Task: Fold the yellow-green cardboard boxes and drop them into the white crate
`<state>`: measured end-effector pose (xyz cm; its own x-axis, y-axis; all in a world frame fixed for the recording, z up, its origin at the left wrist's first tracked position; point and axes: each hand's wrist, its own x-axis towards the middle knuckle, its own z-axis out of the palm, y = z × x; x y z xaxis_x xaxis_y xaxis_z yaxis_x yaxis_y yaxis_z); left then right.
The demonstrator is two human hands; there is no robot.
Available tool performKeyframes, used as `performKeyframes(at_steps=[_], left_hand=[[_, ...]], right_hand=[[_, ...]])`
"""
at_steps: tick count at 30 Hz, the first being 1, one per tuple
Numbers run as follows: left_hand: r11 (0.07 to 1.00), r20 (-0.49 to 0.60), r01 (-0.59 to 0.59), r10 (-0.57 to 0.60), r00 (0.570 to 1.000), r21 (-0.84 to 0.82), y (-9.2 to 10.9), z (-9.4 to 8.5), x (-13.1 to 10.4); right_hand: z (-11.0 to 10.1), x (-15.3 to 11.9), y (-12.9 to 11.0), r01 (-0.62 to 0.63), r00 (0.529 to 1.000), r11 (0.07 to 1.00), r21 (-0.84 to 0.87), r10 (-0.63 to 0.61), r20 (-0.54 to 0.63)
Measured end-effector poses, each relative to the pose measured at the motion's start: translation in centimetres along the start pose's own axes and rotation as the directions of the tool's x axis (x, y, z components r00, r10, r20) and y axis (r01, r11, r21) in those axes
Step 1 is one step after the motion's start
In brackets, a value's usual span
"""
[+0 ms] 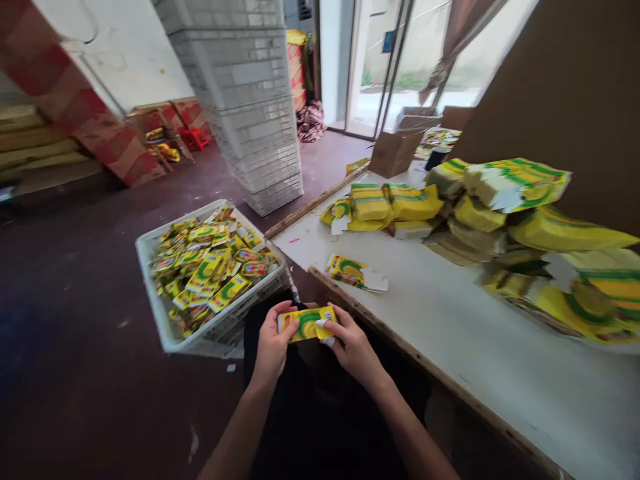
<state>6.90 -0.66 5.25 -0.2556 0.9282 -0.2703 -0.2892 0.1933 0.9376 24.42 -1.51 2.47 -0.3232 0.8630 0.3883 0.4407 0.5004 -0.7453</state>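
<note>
Bridging both hands [271, 343] [354, 341], a printed yellow carton [306, 325]

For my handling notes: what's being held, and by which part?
A yellow carton: the left grip holds its left end, the right grip its right end.

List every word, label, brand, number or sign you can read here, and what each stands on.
No text can be read.
Held yellow carton: red print, too blurred.
Cartons in the white crate: print too small.
Loose carton on the table: print blurred.
Yellow carton stacks: nothing legible.
Blue patch at the glass door: too small.
</note>
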Motion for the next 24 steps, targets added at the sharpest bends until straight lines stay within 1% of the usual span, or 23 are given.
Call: performKeyframes(at_steps=[3, 7, 10, 12, 14, 17, 21, 24], left_hand=[[1.000, 0.012, -0.006, 0.006, 1.000, -0.011, -0.1, -0.1, -0.2], [0.999, 0.029, 0.031, -0.030, 0.999, -0.024, -1.0, -0.5, -0.6], [0.999, 0.017, 0.032, -0.031, 0.999, -0.044, -1.3, -0.5, -0.4], [0.999, 0.016, 0.014, -0.014, 1.000, -0.049, -1.1, -0.4, -0.1], [0.999, 0.026, -0.005, 0.006, 1.000, -0.042, -0.7, -0.5, 0.3], [0.999, 0.038, 0.003, -0.002, 0.999, -0.036, -0.5, -0.6, 0.7], [0.998, 0.030, 0.035, -0.033, 0.999, -0.043, -0.8, -0.6, 0.6], [0.999, 0.028, 0.028, -0.027, 0.999, -0.041, -1.1, -0.4, 0.3]], right_hand=[[0.1, -0.5, 0.7, 0.001, 1.000, 1.000, 0.008, -0.001, 0.026], [0.0, -0.8, 1.7, 0.013, 0.996, 1.000, 0.008, -0.013, 0.089], [0.3, -0.7, 1.6, 0.013, 0.999, 1.000, -0.015, -0.012, 0.047], [0.7, -0.6, 1.4, 0.011, 1.000, 0.999, -0.031, -0.011, 0.002], [1.0, -0.4, 1.2, 0.015, 1.000, 0.999, -0.034, -0.015, -0.017], [0.7, -0.1, 1.1, 0.009, 1.000, 1.000, -0.020, -0.009, 0.026], [-0.1, 0.1, 1.0, -0.027, 0.992, 0.999, -0.036, 0.031, 0.120], [-0.4, 0.1, 0.5, -0.047, 0.992, 0.998, -0.035, 0.051, 0.114]])
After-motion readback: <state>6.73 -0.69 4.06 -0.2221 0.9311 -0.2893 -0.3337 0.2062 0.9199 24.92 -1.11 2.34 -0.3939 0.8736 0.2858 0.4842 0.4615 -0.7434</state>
